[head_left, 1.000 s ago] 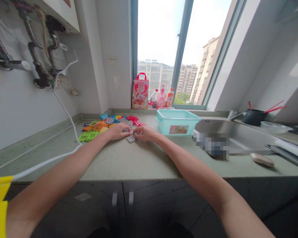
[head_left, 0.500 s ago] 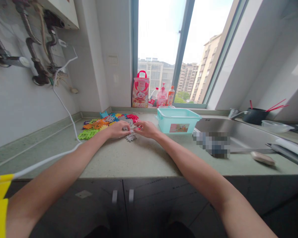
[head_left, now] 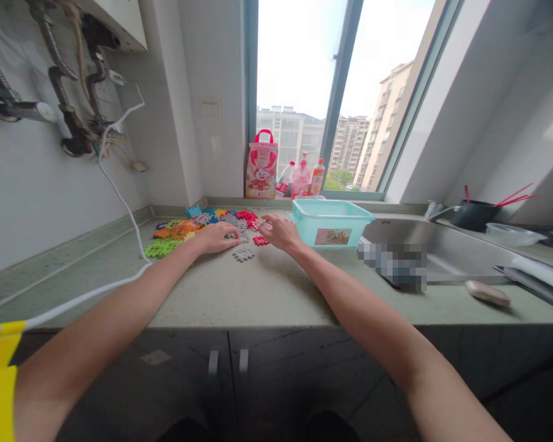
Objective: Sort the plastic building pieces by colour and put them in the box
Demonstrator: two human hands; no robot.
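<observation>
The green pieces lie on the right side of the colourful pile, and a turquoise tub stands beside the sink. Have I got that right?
Not quite: in the head view, the green pieces lie on the left side of the colourful pile, not the right. The turquoise tub does stand beside the sink.

Daylight fills the window [head_left: 295,67] at upper centre; pale walls [head_left: 212,67] flank it; dark cabinets [head_left: 166,380] span the bottom of the frame, below a grey-green worktop [head_left: 258,294].
</observation>
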